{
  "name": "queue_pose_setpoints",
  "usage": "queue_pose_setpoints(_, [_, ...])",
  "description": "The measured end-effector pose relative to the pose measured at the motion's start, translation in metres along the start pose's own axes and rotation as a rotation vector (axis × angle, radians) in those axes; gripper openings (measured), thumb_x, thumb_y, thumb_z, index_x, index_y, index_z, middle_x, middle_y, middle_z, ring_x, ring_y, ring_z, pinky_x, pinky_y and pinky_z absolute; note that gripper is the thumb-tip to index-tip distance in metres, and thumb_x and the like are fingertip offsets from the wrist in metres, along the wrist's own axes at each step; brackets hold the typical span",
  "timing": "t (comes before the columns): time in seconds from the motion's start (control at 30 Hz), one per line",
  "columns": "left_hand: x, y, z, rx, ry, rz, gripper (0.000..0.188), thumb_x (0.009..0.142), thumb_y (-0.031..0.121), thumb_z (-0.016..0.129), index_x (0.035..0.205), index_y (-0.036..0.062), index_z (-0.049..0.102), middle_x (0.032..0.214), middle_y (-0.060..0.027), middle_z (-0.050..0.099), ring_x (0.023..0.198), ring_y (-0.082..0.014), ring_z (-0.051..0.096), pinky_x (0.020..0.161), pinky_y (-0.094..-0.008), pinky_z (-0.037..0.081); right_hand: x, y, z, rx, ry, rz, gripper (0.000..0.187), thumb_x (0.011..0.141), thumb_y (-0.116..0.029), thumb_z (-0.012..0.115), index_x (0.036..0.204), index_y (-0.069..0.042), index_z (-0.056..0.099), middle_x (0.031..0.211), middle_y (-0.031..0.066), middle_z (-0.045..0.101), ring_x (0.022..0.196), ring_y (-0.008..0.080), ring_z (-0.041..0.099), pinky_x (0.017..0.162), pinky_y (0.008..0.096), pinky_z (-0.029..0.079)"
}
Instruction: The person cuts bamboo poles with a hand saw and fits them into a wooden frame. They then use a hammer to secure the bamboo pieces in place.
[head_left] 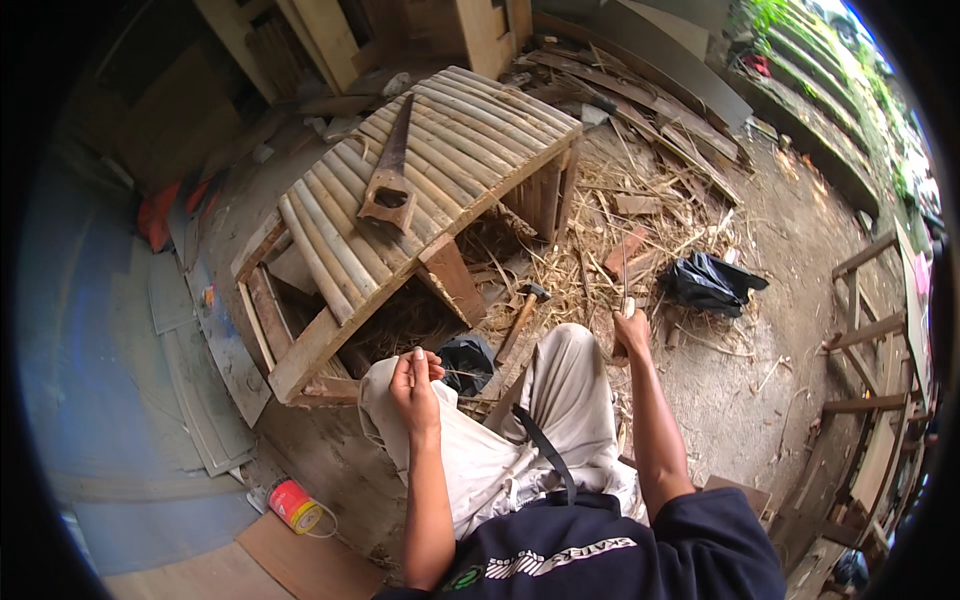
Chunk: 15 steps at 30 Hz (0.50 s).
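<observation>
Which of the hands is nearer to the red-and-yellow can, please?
Left. The left hand is ahead and to the right of the can; the right hand is farther ahead and much farther right of it.

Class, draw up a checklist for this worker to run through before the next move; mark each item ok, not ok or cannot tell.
1. Right hand gripping the thin tool: ok, its fingers are closed around it.
2. Left hand free: cannot tell, its fingers are curled and any small piece in them is unclear.
3. Saw set down: ok, it lies on the wooden slats.
4. Slats covering the whole frame: not ok, its left end is open.
5. Hammer in sight: ok, it lies by the knees.
6. Ground free of scraps: not ok, shavings are strewn about.
</observation>
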<state>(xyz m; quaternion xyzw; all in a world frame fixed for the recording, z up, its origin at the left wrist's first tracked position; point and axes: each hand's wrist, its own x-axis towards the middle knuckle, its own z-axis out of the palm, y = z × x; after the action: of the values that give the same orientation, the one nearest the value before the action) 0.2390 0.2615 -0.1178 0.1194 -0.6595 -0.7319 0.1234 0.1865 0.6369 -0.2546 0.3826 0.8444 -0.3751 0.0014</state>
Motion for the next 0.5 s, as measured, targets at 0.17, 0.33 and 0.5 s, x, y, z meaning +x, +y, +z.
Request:
queue_pose_setpoints(0.17, [-0.003, -0.043, 0.046, -0.004, -0.152, -0.135, 0.021, 0.103, 0.02, 0.053, 0.091, 0.0039, 0.061, 0.081, -0.0023, 0.065, 0.066, -0.0071, 0.057, 0.063, -0.0218, 0.048, 0.02, 0.114, 0.025, -0.062, 0.013, 0.139, 0.044, 0.075, -0.026, 0.073, 0.104, 0.006, 0.064, 0.103, 0.0286, 0.068, 0.1, 0.0423, 0.066, 0.086, 0.0483, 0.052])
queue_pose_setpoints(0.33, [-0.016, -0.06, 0.092, 0.007, -0.401, -0.129, 0.02, 0.103, 0.02, 0.054, 0.097, 0.0024, 0.061, 0.088, -0.0025, 0.065, 0.07, -0.007, 0.058, 0.067, -0.0224, 0.049, -0.027, 0.202, 0.054, -0.127, 0.085, 0.14, 0.048, 0.076, -0.019, 0.078, 0.114, 0.003, 0.058, 0.112, 0.0283, 0.063, 0.109, 0.0439, 0.06, 0.094, 0.0489, 0.049])
queue_pose_setpoints(0.5, [-0.016, -0.068, 0.112, 0.088, -0.515, -0.182, 0.022, 0.103, 0.022, 0.053, 0.1, 0.002, 0.062, 0.087, -0.0029, 0.065, 0.07, -0.0077, 0.059, 0.066, -0.023, 0.05, -0.048, 0.24, 0.059, -0.149, -0.065, 0.14, 0.047, 0.079, -0.018, 0.074, 0.118, 0.002, 0.059, 0.112, 0.0275, 0.064, 0.112, 0.0418, 0.06, 0.094, 0.046, 0.05])
